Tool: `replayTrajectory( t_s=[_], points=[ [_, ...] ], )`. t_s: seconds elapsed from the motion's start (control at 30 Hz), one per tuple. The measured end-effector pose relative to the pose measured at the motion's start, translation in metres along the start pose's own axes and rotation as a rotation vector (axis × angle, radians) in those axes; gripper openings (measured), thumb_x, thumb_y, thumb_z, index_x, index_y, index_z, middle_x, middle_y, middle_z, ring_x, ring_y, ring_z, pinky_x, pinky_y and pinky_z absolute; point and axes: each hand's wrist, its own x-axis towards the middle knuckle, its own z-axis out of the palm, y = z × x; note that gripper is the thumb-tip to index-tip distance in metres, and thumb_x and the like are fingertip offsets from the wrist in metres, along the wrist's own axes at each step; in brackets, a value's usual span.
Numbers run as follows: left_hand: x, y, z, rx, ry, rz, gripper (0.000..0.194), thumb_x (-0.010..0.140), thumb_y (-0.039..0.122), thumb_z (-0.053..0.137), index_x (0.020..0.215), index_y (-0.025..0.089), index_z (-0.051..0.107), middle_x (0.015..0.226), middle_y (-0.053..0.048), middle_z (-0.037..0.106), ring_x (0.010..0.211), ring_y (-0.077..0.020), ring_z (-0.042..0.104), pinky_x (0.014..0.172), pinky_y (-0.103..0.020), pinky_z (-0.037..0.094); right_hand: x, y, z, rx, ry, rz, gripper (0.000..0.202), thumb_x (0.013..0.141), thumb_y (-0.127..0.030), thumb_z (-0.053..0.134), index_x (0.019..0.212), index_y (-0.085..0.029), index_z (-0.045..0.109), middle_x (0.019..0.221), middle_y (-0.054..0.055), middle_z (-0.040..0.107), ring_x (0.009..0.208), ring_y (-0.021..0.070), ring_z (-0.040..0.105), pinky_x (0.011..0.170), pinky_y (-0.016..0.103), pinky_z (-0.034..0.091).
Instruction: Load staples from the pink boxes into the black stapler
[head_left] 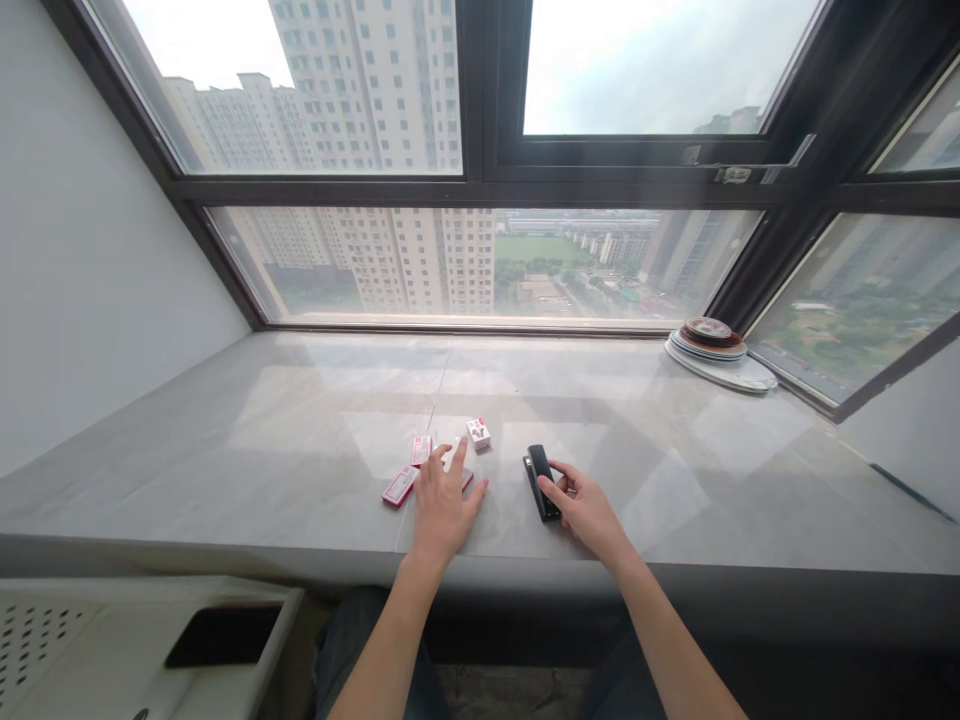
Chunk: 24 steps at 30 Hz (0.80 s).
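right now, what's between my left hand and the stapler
Only a bare stretch of the grey windowsill lies between your left hand and the stapler, as the head view shows.

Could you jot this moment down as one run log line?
left hand: fingers spread by red-and-white packs | right hand: holding black stapler | nearby: small white box | far right: stacked plates

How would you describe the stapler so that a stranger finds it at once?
Below the window, find the grey ledge. Near its front edge, the right hand holds the stapler. It is long and black, unlike the small white box and red-and-white packs to its left.
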Motion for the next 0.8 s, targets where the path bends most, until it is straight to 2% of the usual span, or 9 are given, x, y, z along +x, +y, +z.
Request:
replayTrajectory(
  t_s=[0.07, 0.13, 0.2, 0.27, 0.43, 0.53, 0.63, 0.73, 0.8],
  points=[
    [-0.006, -0.007, -0.001, 0.035, 0.002, -0.064, 0.058, 0.088, 0.039, 0.067, 0.141, 0.025, 0.049, 0.133, -0.011, 0.051, 0.124, -0.0324, 0.048, 0.099, -0.047, 0.044, 0.002, 0.000, -0.015, -0.028, -0.008, -0.029, 0.063, 0.081, -0.063, 0.065, 0.129, -0.021, 0.065, 0.080, 0.001, 0.062, 0.060, 0.0145, 0.055, 0.055, 0.026, 0.045],
    [-0.015, -0.011, -0.004, 0.051, -0.028, -0.098, 0.044, 0.089, 0.042, 0.066, 0.128, 0.024, 0.057, 0.124, -0.011, 0.056, 0.117, -0.0324, 0.051, 0.096, -0.048, 0.045, 0.004, -0.001, -0.029, -0.091, 0.003, -0.108, 0.052, 0.083, -0.055, 0.066, 0.124, -0.023, 0.068, 0.094, 0.004, 0.068, 0.075, 0.0179, 0.061, 0.065, 0.028, 0.049],
    [-0.024, -0.009, -0.006, 0.025, -0.092, -0.056, 0.033, 0.091, 0.042, 0.064, 0.120, 0.026, 0.062, 0.121, -0.009, 0.058, 0.116, -0.0318, 0.052, 0.096, -0.048, 0.045, 0.008, -0.006, -0.037, -0.171, -0.003, -0.206, 0.041, 0.085, -0.045, 0.064, 0.120, -0.025, 0.070, 0.109, 0.006, 0.069, 0.093, 0.0214, 0.064, 0.077, 0.031, 0.051],
    [-0.028, -0.001, -0.006, -0.039, -0.169, 0.048, 0.031, 0.091, 0.043, 0.065, 0.120, 0.031, 0.063, 0.130, -0.007, 0.057, 0.122, -0.0315, 0.050, 0.101, -0.049, 0.043, 0.012, -0.014, -0.035, -0.252, -0.014, -0.297, 0.036, 0.087, -0.036, 0.060, 0.121, -0.026, 0.071, 0.120, 0.006, 0.068, 0.106, 0.0231, 0.064, 0.086, 0.033, 0.051],
    [-0.022, 0.015, -0.004, -0.195, -0.323, 0.294, 0.052, 0.089, 0.043, 0.070, 0.138, 0.039, 0.054, 0.153, -0.003, 0.044, 0.138, -0.0303, 0.042, 0.115, -0.052, 0.034, 0.017, -0.037, 0.006, -0.331, -0.070, -0.431, 0.043, 0.089, -0.024, 0.056, 0.130, -0.024, 0.067, 0.127, 0.008, 0.067, 0.117, 0.0237, 0.061, 0.101, 0.036, 0.046],
    [-0.018, 0.011, -0.007, -0.218, -0.342, 0.312, 0.051, 0.091, 0.042, 0.067, 0.139, 0.037, 0.053, 0.150, -0.004, 0.049, 0.136, -0.0297, 0.046, 0.116, -0.052, 0.036, 0.015, -0.047, 0.040, -0.350, -0.041, -0.454, 0.042, 0.086, -0.028, 0.063, 0.128, -0.024, 0.068, 0.123, 0.008, 0.069, 0.114, 0.0248, 0.061, 0.101, 0.037, 0.045],
    [-0.016, 0.002, -0.012, -0.218, -0.332, 0.299, 0.049, 0.091, 0.041, 0.066, 0.139, 0.035, 0.054, 0.147, -0.004, 0.053, 0.138, -0.0297, 0.046, 0.115, -0.051, 0.037, 0.015, -0.056, 0.065, -0.361, 0.084, -0.430, 0.030, 0.081, -0.033, 0.070, 0.109, -0.023, 0.073, 0.108, 0.008, 0.072, 0.103, 0.0255, 0.063, 0.095, 0.038, 0.046],
    [-0.015, -0.006, -0.014, -0.201, -0.325, 0.271, 0.051, 0.090, 0.043, 0.066, 0.139, 0.034, 0.054, 0.151, -0.003, 0.051, 0.140, -0.0291, 0.045, 0.116, -0.049, 0.038, 0.020, -0.063, 0.072, -0.196, 0.191, -0.369, 0.024, 0.080, -0.038, 0.070, 0.098, -0.022, 0.073, 0.096, 0.005, 0.072, 0.092, 0.0230, 0.064, 0.089, 0.036, 0.048],
    [-0.015, -0.010, -0.015, -0.185, -0.321, 0.250, 0.051, 0.090, 0.044, 0.066, 0.139, 0.034, 0.053, 0.156, -0.003, 0.046, 0.144, -0.0285, 0.042, 0.118, -0.049, 0.036, 0.025, -0.062, 0.062, 0.029, 0.218, -0.291, 0.031, 0.084, -0.045, 0.066, 0.100, -0.020, 0.071, 0.092, 0.005, 0.073, 0.086, 0.0215, 0.065, 0.080, 0.033, 0.051]
  ],
)
